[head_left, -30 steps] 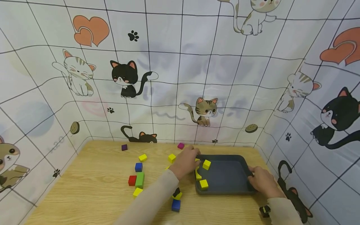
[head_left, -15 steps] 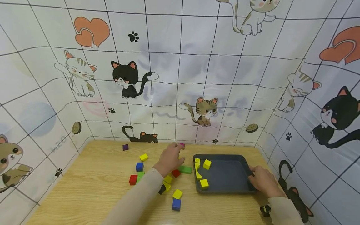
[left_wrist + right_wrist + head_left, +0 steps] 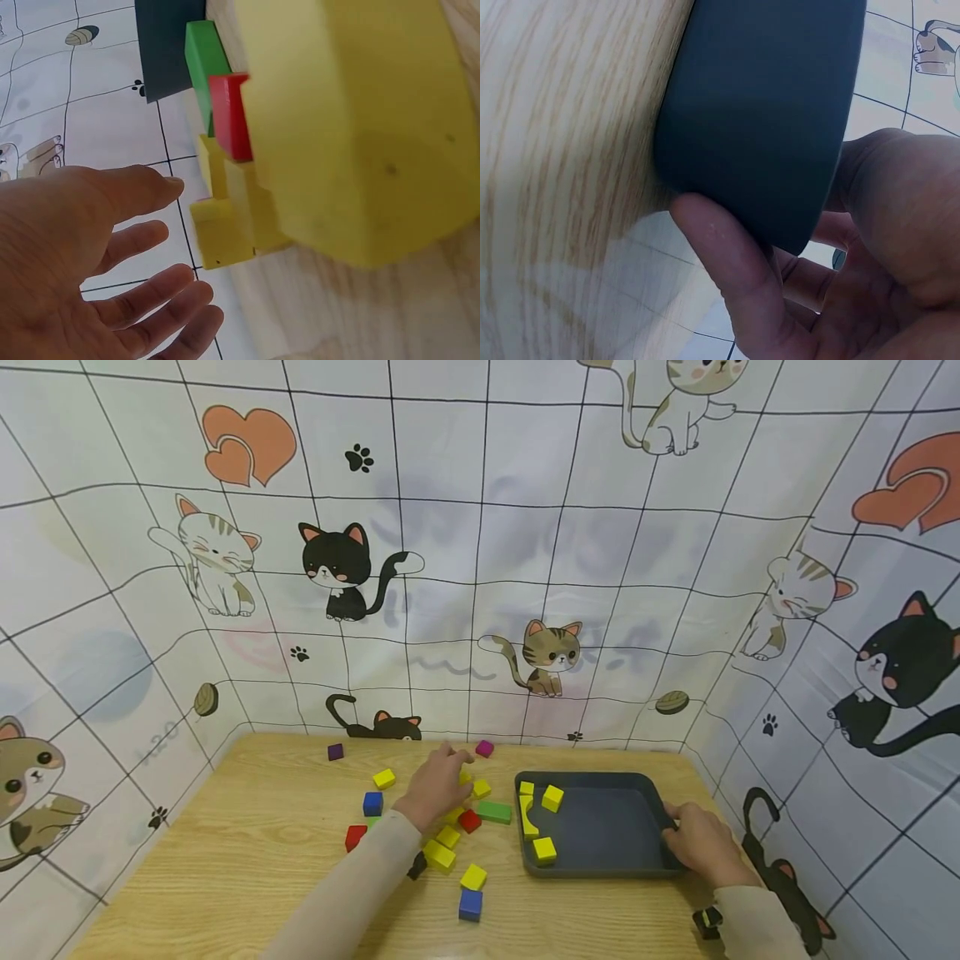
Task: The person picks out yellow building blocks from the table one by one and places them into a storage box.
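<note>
My left hand (image 3: 435,787) hovers over the loose blocks with nothing in its grasp, its fingers apart in the left wrist view. Close to it are yellow blocks (image 3: 447,837), a red block (image 3: 469,821) and a green block (image 3: 494,812). A yellow block (image 3: 360,127) looms large beside that hand in the left wrist view. On the right, my right hand (image 3: 705,843) grips the near-right edge of the dark grey tray (image 3: 600,827), thumb and fingers on either side of its wall (image 3: 757,112). Several yellow pieces (image 3: 552,798) lie along the tray's left side.
Blue blocks (image 3: 470,905) lie in front and at left (image 3: 372,803). A purple block (image 3: 335,752) and a magenta block (image 3: 484,749) sit near the back edge. A black piece (image 3: 417,865) is partly behind the left sleeve. Cat-printed cloth walls (image 3: 480,568) enclose the wooden table (image 3: 225,860).
My left hand has moved from the tray's left rim leftward to over the loose blocks, uncovering red, green and yellow ones. My right hand and the tray stay put.
</note>
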### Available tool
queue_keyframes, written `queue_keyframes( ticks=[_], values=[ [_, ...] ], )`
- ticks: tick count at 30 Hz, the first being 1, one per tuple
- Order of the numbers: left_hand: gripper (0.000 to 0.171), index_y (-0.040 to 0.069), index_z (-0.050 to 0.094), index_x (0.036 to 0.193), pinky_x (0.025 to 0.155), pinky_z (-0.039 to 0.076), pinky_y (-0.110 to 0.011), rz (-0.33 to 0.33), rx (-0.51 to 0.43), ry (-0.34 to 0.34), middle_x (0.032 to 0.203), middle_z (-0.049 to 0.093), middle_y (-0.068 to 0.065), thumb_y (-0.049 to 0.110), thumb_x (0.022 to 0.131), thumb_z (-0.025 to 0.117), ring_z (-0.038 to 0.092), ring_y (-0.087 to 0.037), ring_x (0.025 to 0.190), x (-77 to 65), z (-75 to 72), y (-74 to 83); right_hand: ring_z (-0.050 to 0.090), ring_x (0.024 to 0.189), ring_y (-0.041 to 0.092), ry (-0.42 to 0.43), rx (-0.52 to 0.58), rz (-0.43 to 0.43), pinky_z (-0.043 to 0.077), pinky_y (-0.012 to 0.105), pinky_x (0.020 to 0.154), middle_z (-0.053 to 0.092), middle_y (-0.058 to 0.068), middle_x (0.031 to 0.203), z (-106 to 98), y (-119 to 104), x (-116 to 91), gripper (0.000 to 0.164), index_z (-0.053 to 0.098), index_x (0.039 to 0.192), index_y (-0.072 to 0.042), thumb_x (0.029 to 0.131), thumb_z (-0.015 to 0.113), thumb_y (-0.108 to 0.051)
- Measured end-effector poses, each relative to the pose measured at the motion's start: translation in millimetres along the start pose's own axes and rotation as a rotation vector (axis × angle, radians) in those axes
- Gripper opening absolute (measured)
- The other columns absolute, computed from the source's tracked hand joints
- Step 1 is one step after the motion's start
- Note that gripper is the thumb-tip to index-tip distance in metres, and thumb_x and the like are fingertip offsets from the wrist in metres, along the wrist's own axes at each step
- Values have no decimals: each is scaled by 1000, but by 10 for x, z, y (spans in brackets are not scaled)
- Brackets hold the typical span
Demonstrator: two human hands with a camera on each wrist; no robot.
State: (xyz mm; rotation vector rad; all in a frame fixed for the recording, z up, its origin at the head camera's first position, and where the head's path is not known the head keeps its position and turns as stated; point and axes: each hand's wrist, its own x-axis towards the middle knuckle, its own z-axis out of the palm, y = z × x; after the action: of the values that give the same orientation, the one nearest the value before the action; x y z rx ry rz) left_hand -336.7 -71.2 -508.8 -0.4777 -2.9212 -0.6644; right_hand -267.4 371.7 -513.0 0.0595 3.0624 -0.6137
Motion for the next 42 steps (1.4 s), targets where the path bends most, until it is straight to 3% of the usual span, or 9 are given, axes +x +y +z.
queue_keyframes(
  ticks=[16,21,26,32,42],
  values=[
    [44,14,61,132,88,54,-35,15,-23,-13,122,55,-11,20,91,76,55,-20,96,-17,78,-109,40,42,15,11,3,4,36,34,42,51,1,55,11,9,-10,53,53,139,5,90,63,-12],
    [42,11,61,132,91,53,-36,28,-48,-29,122,56,-11,13,92,74,56,-21,99,1,76,-89,42,42,16,-4,11,8,37,34,42,56,3,60,4,-6,-9,54,52,140,5,90,63,-11],
    [35,9,64,127,95,52,-36,21,-79,-63,123,59,-9,5,92,71,57,-22,106,26,95,-75,45,43,18,-3,17,15,39,35,41,66,10,77,8,-8,-12,53,53,138,6,89,63,-11],
    [34,11,66,124,95,51,-35,-1,-73,-70,122,60,-5,2,92,70,58,-20,110,40,117,-81,41,41,15,-8,13,25,37,33,40,54,3,60,18,-11,-6,54,52,141,3,90,63,-12],
    [33,10,67,122,94,52,-34,14,-82,-52,119,62,-5,1,90,71,59,-19,106,49,116,-104,39,41,14,2,12,25,36,33,40,51,1,57,12,-5,-4,55,52,142,0,90,63,-13]
  ],
)
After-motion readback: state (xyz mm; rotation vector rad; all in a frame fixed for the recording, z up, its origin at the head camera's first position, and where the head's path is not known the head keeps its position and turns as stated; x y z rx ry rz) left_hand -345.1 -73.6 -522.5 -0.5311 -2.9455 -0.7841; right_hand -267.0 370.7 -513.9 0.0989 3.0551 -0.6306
